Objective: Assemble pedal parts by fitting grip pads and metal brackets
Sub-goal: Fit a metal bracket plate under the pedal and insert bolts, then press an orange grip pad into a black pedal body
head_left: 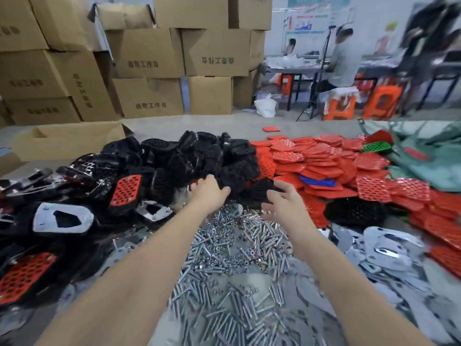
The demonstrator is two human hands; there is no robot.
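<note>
Both my arms stretch forward over a floor heaped with pedal parts. My left hand [209, 190] reaches into the pile of black pedal bodies [179, 158], its fingers curved against a black piece; whether it grips one is hidden. My right hand [282, 198] hovers with spread, relaxed fingers over black perforated pads [259, 193], holding nothing. Red grip pads [324, 158] are heaped to the right. Metal brackets [389, 248] lie at the right front. Assembled pedals with red pads [124, 191] lie on the left.
A mound of silver bolts and nuts [232, 265] lies under my forearms. Stacked cardboard boxes [149, 53] line the back, with an open box [67, 141] at the left. People sit at a table [294, 68] far right, beside orange stools [384, 101].
</note>
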